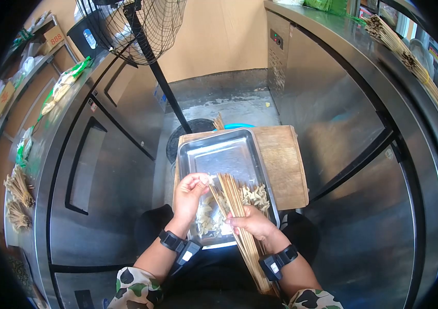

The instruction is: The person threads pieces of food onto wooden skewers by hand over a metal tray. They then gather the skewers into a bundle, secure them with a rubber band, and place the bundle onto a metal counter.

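My right hand [252, 222] is wrapped round a thick bundle of thin wooden skewers [247, 247], which slants over the near part of a metal tray [219, 154]. My left hand [192, 191] is closed in a pinch at the upper left of the bundle, holding a small pale piece by the tip of one skewer. Pale, curled food pieces [208, 219] lie in the tray on the left of the bundle, and more pieces [256, 195] show on its right, some seemingly on skewers. The far half of the tray shows bare metal.
The tray rests on a wooden board [283, 170]. Steel cabinets [100, 165] stand on the left and others [353, 154] on the right. A fan [141, 31] on a black pole stands ahead. Skewer bundles lie on the left counter [19, 188] and right counter [409, 64].
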The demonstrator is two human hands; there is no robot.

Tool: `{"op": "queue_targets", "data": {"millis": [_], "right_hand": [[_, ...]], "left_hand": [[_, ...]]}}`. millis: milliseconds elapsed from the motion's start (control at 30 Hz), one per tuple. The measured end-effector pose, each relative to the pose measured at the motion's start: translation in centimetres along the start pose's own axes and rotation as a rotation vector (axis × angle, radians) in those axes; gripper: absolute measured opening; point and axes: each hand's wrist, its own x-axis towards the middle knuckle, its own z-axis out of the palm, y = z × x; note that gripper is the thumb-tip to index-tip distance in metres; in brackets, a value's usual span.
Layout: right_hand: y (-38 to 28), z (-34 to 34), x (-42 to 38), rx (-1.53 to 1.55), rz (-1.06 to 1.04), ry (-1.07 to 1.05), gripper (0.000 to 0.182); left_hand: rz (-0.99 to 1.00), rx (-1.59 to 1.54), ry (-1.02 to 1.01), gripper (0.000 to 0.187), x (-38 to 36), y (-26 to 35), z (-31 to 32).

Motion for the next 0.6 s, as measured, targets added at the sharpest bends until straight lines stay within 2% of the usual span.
{"op": "queue_targets", "data": {"millis": [267, 600], "right_hand": [[0.1, 0.0, -0.1, -0.019, -0.014, 0.02, 0.009], [-0.2, 0.1, -0.1, -0.054, -0.011, 0.008, 0.009]], "left_hand": [[0.105, 0.157, -0.069, 0.01, -0.4, -0.3, 0.9], [0.026, -0.012, 0.118, 0.013, -0.4, -0.7, 1.4]]}}
